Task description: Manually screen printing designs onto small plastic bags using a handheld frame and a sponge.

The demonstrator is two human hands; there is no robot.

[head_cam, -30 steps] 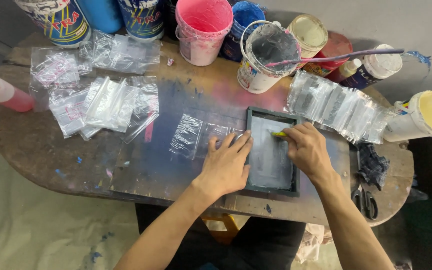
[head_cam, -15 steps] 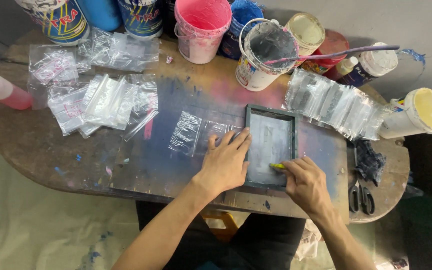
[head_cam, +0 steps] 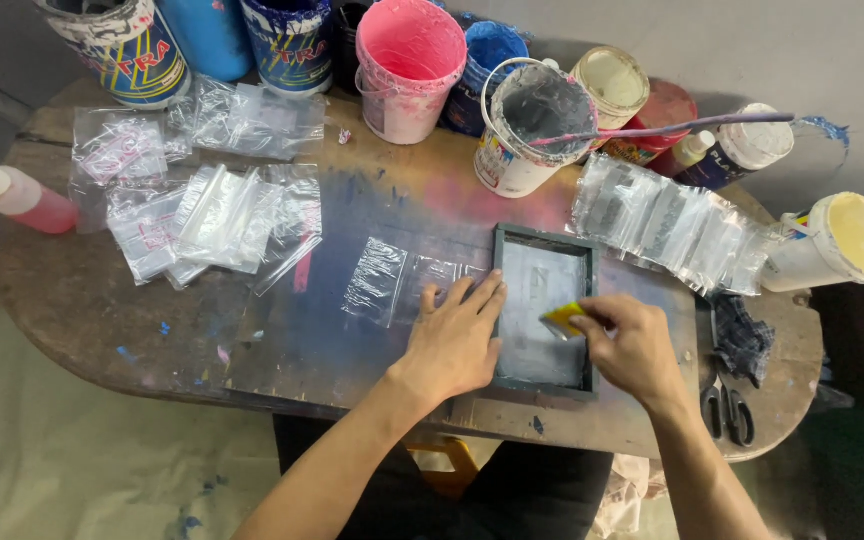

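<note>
While the small dark-framed screen (head_cam: 542, 310) lies flat on the desk (head_cam: 252, 340) near its front edge, the yellow squeegee (head_cam: 564, 318) sits about mid-mesh; a second ago it was near the top of the frame, half a second ago at the bottom, so one pull is done and the blade is returning upward. Judged from this, another pass is under way. Right hand (head_cam: 632, 350) has its grip closed on the squeegee, wrist bent inward, forearm coming from lower right. Left hand (head_cam: 457, 335) lies flat with fingers spread, pressing the frame's left rail, unchanged. Clear plastic bags (head_cam: 377, 280) lie just left; paint buckets (head_cam: 412, 60) stand behind.
</note>
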